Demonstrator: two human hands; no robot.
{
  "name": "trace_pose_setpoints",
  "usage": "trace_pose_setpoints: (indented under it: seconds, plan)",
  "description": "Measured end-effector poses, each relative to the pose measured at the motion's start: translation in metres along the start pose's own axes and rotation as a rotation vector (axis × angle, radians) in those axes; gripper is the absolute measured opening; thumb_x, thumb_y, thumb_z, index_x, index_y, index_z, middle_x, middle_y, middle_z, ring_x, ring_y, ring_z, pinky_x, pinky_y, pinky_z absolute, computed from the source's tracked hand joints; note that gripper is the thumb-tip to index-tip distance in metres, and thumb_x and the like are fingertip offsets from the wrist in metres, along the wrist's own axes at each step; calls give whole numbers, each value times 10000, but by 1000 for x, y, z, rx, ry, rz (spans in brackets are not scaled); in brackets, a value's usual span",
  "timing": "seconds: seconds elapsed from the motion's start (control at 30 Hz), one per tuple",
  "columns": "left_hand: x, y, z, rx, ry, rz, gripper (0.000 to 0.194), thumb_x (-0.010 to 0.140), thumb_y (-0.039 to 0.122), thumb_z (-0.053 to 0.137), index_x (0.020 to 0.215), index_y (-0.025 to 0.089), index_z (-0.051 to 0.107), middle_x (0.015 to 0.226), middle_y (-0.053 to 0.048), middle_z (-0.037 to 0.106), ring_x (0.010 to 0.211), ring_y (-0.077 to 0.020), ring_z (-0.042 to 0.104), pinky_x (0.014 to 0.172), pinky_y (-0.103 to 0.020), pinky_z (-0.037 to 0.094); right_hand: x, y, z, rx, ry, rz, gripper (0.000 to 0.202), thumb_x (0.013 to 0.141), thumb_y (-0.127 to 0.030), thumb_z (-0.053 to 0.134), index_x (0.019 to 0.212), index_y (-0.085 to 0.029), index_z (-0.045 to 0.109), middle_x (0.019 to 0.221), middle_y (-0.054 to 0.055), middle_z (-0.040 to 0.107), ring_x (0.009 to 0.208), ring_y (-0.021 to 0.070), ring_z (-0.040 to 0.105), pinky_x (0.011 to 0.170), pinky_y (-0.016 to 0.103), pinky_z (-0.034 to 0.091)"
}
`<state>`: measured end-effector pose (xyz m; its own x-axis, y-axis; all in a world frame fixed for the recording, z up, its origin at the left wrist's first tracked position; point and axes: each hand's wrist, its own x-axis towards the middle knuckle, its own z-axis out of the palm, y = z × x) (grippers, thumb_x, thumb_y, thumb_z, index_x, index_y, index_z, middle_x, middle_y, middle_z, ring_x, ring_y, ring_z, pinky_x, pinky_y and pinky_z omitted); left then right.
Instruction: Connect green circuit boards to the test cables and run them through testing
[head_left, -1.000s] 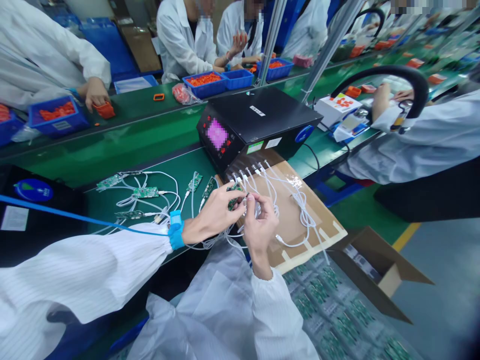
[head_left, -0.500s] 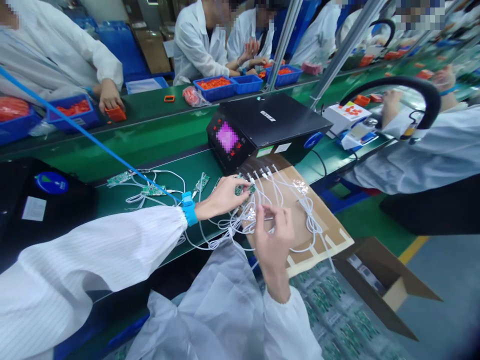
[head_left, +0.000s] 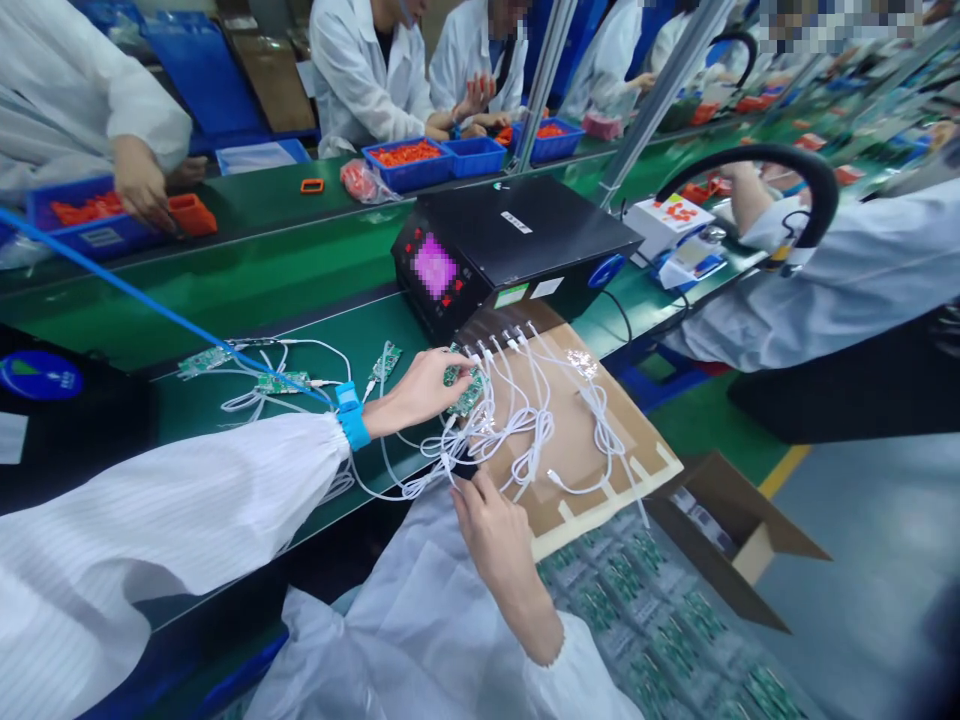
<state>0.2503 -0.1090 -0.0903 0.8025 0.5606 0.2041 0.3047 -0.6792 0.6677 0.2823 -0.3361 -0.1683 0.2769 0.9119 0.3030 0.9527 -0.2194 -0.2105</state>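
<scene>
Before the lit-screen black box (head_left: 547, 238), my left hand (head_left: 421, 390) pinches a circuit board (head_left: 466, 400), and my right hand (head_left: 493, 525), farther out, curls by white cables (head_left: 448, 463), whether gripping I can't tell.

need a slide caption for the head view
Left hand holding a green board, right hand at white cables, with a black box beyond.

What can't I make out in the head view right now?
Head view: part of the circuit board, covered by the left hand.
Head view: whether the right hand grips a white cable; contact too small to tell.
Head view: the screen contents, pixelated.
Head view: the leftmost black box, cut off by the picture's left edge.
</scene>
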Motion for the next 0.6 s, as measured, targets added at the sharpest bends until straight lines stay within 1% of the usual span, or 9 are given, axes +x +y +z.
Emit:
trace_pose_setpoints:
  seconds: [0.1, 0.17, 0.23, 0.3, 0.37, 0.43, 0.47, 0.53, 0.6]
  plan:
    - [-2, 1, -2, -36, -17, -8, 235, 932, 216, 634, 1099, 168, 793, 987, -84, 780, 905, -220, 710, 932, -403, 559, -2, 4, -1, 25, 21, -50, 218, 1043, -180, 554, 855, -193, 662, 817, 35, 654, 584, 144, 610, 481, 301, 288]
    - [-5, 3, -5, -85, -22, -21, 288, 965, 209, 550, 1135, 164, 779, 954, -80, 759, 856, -201, 694, 899, -386, 569, -2, 8, -7, 121, 31, -77, 197, 1030, -160, 559, 867, -197, 663, 832, 42, 639, 644, 161, 613, 516, 283, 364]
    - [-9, 6, -8, -133, -31, -39, 355, 978, 185, 465, 1175, 162, 759, 910, -68, 726, 813, -182, 674, 846, -353, 578, -1, 13, -17, 278, 57, -90, 138, 1017, -160, 579, 931, -201, 678, 900, 62, 645, 776, 189, 635, 624, 286, 476]
    - [-15, 11, -12, -187, -49, -75, 405, 977, 179, 421, 1241, 161, 728, 900, -58, 701, 761, -165, 658, 773, -321, 582, 0, 19, -28, 463, 117, -79, 79, 1001, -171, 618, 970, -209, 680, 976, 80, 659, 911, 212, 648, 759, 326, 543]
    - [-21, 17, -15, -298, -75, -147, 449, 984, 195, 404, 1347, 174, 667, 920, -53, 697, 707, -150, 653, 706, -300, 585, 0, 25, -35, 642, 168, -15, 43, 991, -189, 648, 974, -218, 675, 1019, 82, 678, 981, 215, 668, 838, 346, 565]
    - [-28, 24, -16, -466, -94, -238, 500, 996, 214, 412, 1471, 204, 568, 929, -50, 710, 687, -151, 670, 683, -302, 598, 0, 30, -36, 798, 199, 112, 18, 997, -216, 652, 993, -222, 668, 1014, 69, 712, 974, 202, 703, 862, 338, 576]
    - [-31, 28, -15, -539, -92, -279, 525, 1000, 225, 436, 1519, 221, 517, 919, -49, 718, 685, -160, 681, 684, -312, 606, -1, 31, -36, 863, 208, 188, 34, 1006, -231, 644, 1032, -223, 664, 988, 58, 730, 941, 193, 720, 853, 328, 581]
    - [-36, 36, -12, -629, -65, -354, 582, 996, 246, 517, 1574, 254, 446, 894, -44, 732, 674, -179, 692, 688, -338, 616, -2, 31, -33, 953, 222, 326, 128, 1027, -267, 618, 1143, -218, 645, 882, 22, 742, 832, 175, 733, 794, 305, 586]
    - [-39, 42, -7, -695, -32, -413, 643, 985, 248, 578, 1600, 279, 396, 896, -45, 746, 673, -196, 703, 684, -363, 621, -2, 28, -31, 975, 243, 399, 193, 1057, -303, 564, 1209, -206, 634, 742, -24, 693, 680, 150, 694, 688, 273, 570]
